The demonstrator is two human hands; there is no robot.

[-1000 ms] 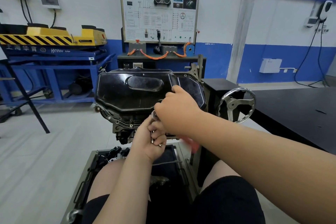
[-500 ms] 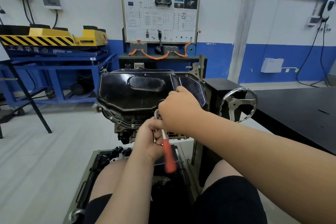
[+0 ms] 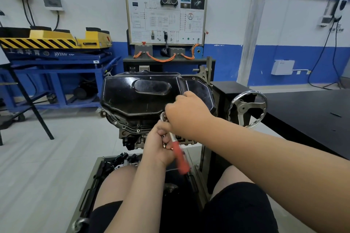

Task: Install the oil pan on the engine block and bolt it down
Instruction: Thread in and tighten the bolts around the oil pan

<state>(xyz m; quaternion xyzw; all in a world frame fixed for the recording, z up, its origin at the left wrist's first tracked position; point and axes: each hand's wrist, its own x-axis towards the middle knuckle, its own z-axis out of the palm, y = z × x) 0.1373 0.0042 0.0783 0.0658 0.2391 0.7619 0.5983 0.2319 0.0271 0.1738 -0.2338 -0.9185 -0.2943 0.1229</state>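
Glossy black stamped-steel oil pan (image 3: 144,94) sits atop the grey engine block (image 3: 132,128) on the stand, flange bolts visible. Right hand (image 3: 187,113) curled over the chrome ratchet with the red handle (image 3: 179,155) at the near flange. Left hand (image 3: 158,145) fisted beneath it, gripping small bolts.
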